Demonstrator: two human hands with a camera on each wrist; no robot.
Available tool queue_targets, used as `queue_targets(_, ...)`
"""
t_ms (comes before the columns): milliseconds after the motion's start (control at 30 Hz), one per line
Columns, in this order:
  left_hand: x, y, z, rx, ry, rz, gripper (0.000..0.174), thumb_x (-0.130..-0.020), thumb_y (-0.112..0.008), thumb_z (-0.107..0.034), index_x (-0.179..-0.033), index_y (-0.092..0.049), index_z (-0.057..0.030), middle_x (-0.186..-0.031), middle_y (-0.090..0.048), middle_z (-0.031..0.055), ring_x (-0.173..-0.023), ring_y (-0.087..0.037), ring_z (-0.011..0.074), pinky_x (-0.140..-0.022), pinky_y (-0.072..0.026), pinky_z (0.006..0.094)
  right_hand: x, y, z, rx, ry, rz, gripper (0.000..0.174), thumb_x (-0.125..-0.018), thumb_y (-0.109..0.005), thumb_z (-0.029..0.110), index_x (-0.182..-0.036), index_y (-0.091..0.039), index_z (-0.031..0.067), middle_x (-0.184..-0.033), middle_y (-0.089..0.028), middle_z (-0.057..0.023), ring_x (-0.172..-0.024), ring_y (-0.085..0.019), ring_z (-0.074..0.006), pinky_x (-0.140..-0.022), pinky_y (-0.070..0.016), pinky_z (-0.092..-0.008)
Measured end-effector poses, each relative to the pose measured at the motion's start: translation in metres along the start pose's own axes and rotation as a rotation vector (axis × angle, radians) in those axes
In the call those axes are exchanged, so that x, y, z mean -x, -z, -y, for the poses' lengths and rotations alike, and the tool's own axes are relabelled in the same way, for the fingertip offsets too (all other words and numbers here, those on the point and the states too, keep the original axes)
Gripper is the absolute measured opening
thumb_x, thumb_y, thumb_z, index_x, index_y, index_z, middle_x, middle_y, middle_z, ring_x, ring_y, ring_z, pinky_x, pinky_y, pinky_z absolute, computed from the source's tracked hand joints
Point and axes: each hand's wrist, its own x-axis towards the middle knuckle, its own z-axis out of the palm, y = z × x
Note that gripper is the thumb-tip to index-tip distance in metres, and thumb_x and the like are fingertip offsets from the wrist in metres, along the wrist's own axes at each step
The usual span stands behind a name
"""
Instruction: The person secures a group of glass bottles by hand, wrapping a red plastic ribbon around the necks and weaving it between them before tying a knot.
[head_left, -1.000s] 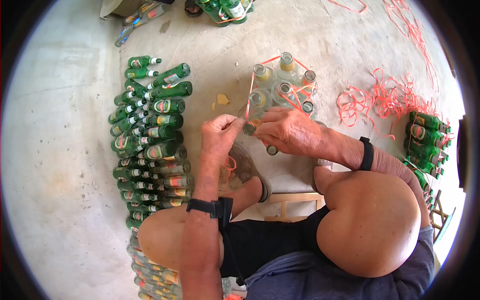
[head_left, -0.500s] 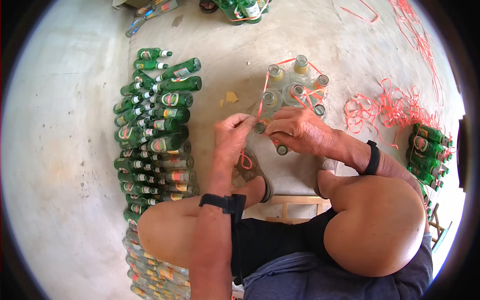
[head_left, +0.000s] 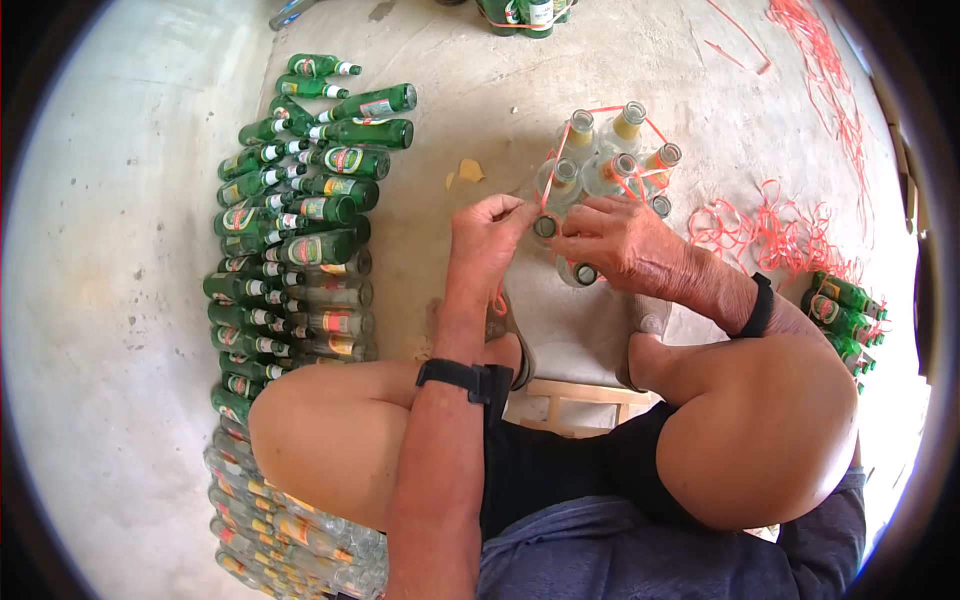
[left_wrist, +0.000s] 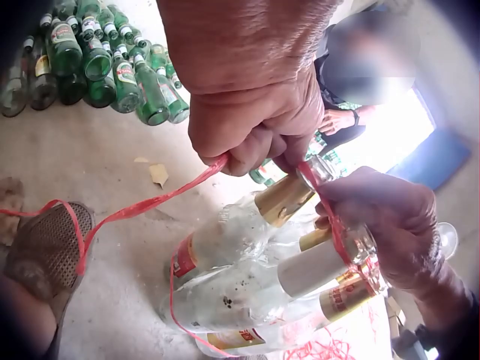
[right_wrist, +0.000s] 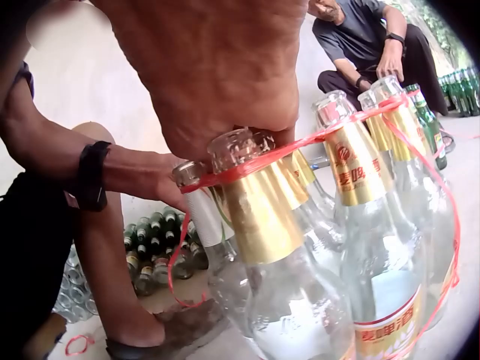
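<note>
A bundle of clear glass beer bottles (right_wrist: 300,307) with gold neck foil stands upright on the floor, red plastic twine (left_wrist: 142,208) looped round the necks and lower down. My left hand (head_left: 485,240) pinches the twine at the near left neck, and its loose tail runs off past my shoe. On the other side of that neck, my right hand (head_left: 635,240) has its fingers curled on the twine. Between both hands a short stretch of twine passes over a bottle mouth (head_left: 544,227). My right fingertips are partly hidden behind the bottle necks in the right wrist view.
Rows of green bottles (head_left: 345,160) lie to my left, with clear bottles (head_left: 300,530) nearer me. Tangled red twine (head_left: 770,235) and bundled green bottles (head_left: 840,310) are at right. Another person (right_wrist: 367,45) sits across from me. A wooden frame (head_left: 570,395) lies between my feet.
The head view has shifted, so the bundle and both hands appear farther right and slightly higher. Both hands stay at the same near bottle neck, with the left still pinching the twine.
</note>
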Motion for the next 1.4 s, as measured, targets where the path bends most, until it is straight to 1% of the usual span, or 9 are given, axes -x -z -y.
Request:
queue_targets(100, -0.001, 0.001, 0.001, 0.007, -0.007, 0.006, 0.015, -0.095, -0.082, -0.019, -0.093, -0.078, -0.005, -0.071, -0.06, -0.007, -0.055, -0.042, 0.0017, -0.047, -0.0283, 0.0237, -0.001, 0.002, 0.002, 0.072, 0.052, 0.006, 0.044, -0.077, -0.073, 0.003, -0.12, -0.071, 0.0103, -0.101, -0.064, -0.004, -0.093, -0.068, -0.0244, -0.078, -0.0587, -0.0396)
queue_targets(267, 0.0, 0.0, -0.001, 0.019, 0.023, -0.009, 0.017, -0.094, -0.083, -0.02, -0.092, -0.079, -0.0041, -0.07, -0.059, -0.007, -0.055, -0.041, 0.002, -0.047, -0.0279, 0.0242, -0.002, 0.004, 0.007, 0.092, 0.028, 0.102, 0.027, -0.085, -0.068, 0.008, -0.112, -0.068, 0.013, -0.102, -0.061, -0.0035, -0.097, -0.067, -0.0234, -0.085, -0.0573, -0.039)
queue_targets(367, -0.019, -0.002, 0.033, 0.021, -0.214, -0.026, 0.018, -0.094, -0.083, -0.02, -0.091, -0.079, -0.003, -0.069, -0.059, -0.0072, -0.056, -0.04, 0.0018, -0.048, -0.0277, 0.0247, -0.004, 0.003, 0.006, 0.097, 0.037, 0.127, 0.029, -0.085, -0.069, 0.007, -0.113, -0.069, 0.0136, -0.101, -0.062, -0.0032, -0.097, -0.067, -0.0233, -0.085, -0.0573, -0.0389)
queue_targets(467, -0.008, 0.0, 0.017, 0.047, -0.03, -0.003, 0.016, -0.094, -0.082, -0.018, -0.091, -0.08, -0.0023, -0.07, -0.059, -0.0073, -0.058, -0.04, 0.0016, -0.049, -0.0279, 0.0257, -0.004, 0.001, 0.002, 0.082, 0.041, 0.116, 0.03, -0.084, -0.07, 0.006, -0.113, -0.071, 0.0146, -0.1, -0.062, -0.0027, -0.097, -0.067, -0.0234, -0.085, -0.0574, -0.0385)
queue_targets(767, -0.011, 0.012, 0.014, 0.018, -0.061, 0.097, 0.017, -0.097, -0.079, -0.019, -0.096, -0.08, -0.0026, -0.071, -0.058, -0.0075, -0.056, -0.042, 0.0024, -0.048, -0.0289, 0.0249, 0.002, 0.003, -0.002, -0.026, -0.009, 0.104, 0.04, -0.08, -0.074, 0.002, -0.118, -0.072, 0.0146, -0.102, -0.066, -0.0041, -0.102, -0.068, -0.0258, -0.087, -0.0585, -0.0392)
queue_targets(867, -0.007, 0.022, 0.005, 0.004, 0.063, 0.141, 0.016, -0.094, -0.08, -0.013, -0.097, -0.08, 0.003, -0.081, -0.069, -0.0035, -0.07, -0.053, 0.0048, -0.06, -0.0419, 0.0253, 0.003, 0.004, -0.002, -0.083, -0.043, 0.064, 0.041, -0.08, -0.072, 0.0, -0.119, -0.07, 0.0112, -0.101, -0.067, -0.0069, -0.101, -0.068, -0.0288, -0.087, -0.0588, -0.0404)
queue_targets(967, -0.006, 0.02, 0.0, -0.072, 0.056, 0.13, 0.013, -0.098, -0.077, -0.015, -0.101, -0.079, -0.0033, -0.076, -0.06, -0.0073, -0.06, -0.044, 0.0019, -0.051, -0.0313, 0.0236, 0.005, 0.001, -0.004, -0.142, -0.092, 0.011, 0.041, -0.08, -0.069, -0.003, -0.12, -0.068, 0.007, -0.1, -0.067, -0.0099, -0.1, -0.068, -0.0316, -0.087, -0.059, -0.0422)
queue_targets(1167, -0.016, 0.011, 0.011, -0.191, -0.144, 0.072, 0.012, -0.094, -0.078, -0.007, -0.096, -0.08, 0.0043, -0.077, -0.07, -0.0013, -0.069, -0.057, 0.0062, -0.061, -0.0463, 0.0264, 0.008, -0.002, -0.005, -0.156, -0.183, -0.041, 0.037, -0.083, -0.067, -0.003, -0.119, -0.067, 0.0034, -0.097, -0.067, -0.0124, -0.098, -0.069, -0.0338, -0.085, -0.0593, -0.0443)
queue_targets(1400, -0.026, 0.015, 0.009, -0.298, -0.15, 0.131, 0.012, -0.094, -0.078, -0.006, -0.099, -0.08, 0.0039, -0.077, -0.069, -0.0012, -0.071, -0.057, 0.0059, -0.063, -0.046, 0.0253, 0.001, -0.012, -0.008, -0.18, -0.319, -0.081, 0.031, -0.084, -0.067, 0.0, -0.115, -0.07, 0.0037, -0.096, -0.068, -0.0121, -0.097, -0.07, -0.0322, -0.083, -0.0592, -0.044)
